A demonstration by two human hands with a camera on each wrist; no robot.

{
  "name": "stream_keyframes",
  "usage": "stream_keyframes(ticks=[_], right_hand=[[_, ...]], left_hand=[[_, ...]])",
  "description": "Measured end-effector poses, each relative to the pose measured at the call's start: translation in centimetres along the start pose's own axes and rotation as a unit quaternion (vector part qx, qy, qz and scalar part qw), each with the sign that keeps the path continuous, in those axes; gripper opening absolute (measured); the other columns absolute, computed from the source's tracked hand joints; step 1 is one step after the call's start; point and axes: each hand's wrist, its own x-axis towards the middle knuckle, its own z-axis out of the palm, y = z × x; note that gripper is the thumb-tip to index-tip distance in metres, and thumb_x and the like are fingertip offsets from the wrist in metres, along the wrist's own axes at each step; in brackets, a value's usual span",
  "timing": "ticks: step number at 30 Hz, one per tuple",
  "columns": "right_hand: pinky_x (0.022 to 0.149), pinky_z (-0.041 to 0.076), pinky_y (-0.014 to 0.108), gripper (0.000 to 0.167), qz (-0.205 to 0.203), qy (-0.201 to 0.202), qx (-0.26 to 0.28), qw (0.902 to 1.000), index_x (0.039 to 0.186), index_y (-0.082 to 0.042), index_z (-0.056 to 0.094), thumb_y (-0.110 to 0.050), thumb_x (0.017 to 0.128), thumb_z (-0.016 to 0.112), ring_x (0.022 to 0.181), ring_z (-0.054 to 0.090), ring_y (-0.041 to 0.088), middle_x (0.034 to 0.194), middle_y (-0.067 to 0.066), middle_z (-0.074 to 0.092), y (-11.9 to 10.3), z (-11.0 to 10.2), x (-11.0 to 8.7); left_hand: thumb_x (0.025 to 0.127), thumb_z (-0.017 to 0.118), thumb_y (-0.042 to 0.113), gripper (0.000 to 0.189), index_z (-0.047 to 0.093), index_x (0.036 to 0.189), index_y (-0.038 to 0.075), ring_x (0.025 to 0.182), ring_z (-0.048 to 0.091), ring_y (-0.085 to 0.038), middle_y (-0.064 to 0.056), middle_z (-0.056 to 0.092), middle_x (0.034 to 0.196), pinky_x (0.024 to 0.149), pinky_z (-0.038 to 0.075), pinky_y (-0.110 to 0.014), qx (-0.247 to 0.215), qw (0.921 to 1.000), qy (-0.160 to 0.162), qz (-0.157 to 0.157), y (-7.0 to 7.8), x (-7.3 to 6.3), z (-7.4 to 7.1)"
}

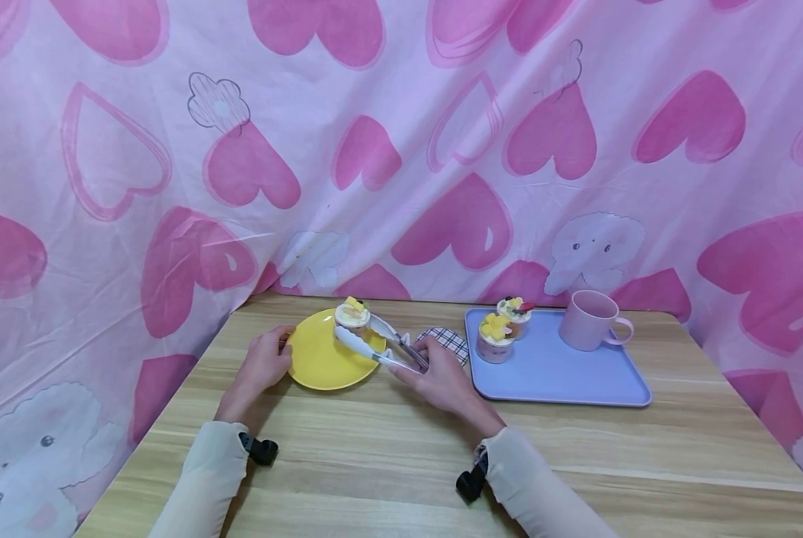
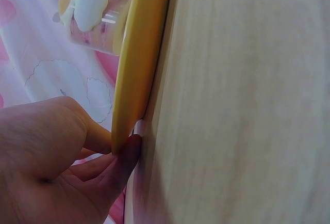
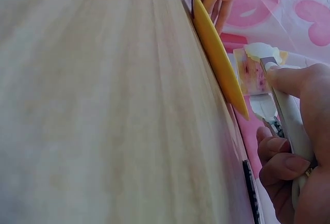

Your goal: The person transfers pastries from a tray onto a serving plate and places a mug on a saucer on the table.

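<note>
The left hand pinches the left rim of a yellow plate between thumb and fingers, as the left wrist view also shows. On the plate's far right part stands a small clear dessert cup topped with cream and yellow fruit. A pair of tongs with white tips and metal arms is held in the right hand. The tips lie on either side of the cup, which looks upright; whether they press on it I cannot tell. In the right wrist view, the thumb and curled fingers wrap the tongs' handles.
Right of the plate is a blue-purple tray with two more dessert cups, one in front and one behind, plus a pink mug. A checked cloth or mat lies between plate and tray. A pink heart-print curtain hangs behind the wooden table.
</note>
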Motion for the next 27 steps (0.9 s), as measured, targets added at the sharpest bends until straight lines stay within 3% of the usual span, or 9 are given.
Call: stream_keyframes(ticks=[20,27], right_hand=[[0.071,0.048,0.032,0.063,-0.006,-0.007,-0.006,0.9999,0.126,-0.014,0.062,-0.060,0.089,0.082,0.088,0.057,0.020,0.101,0.004,0.065,-0.7,1.3,1.6],[0.069,0.049,0.031,0.062,-0.007,-0.005,-0.013,0.9999,0.126,-0.013,0.062,-0.058,0.089,0.083,0.084,0.058,0.019,0.099,0.003,0.064,-0.7,1.8,2.0]], left_hand=[[0.107,0.050,0.002,0.049,0.050,0.155,-0.009,0.136,0.061,-0.045,-0.033,0.061,0.149,0.116,0.053,-0.058,-0.002,0.9999,-0.008,-0.014,0.1,0.0,-0.1],[0.106,0.051,0.002,0.048,0.052,0.153,-0.010,0.136,0.062,-0.046,-0.033,0.063,0.146,0.117,0.052,-0.059,0.002,1.0000,0.003,0.000,-0.1,0.2,0.0]])
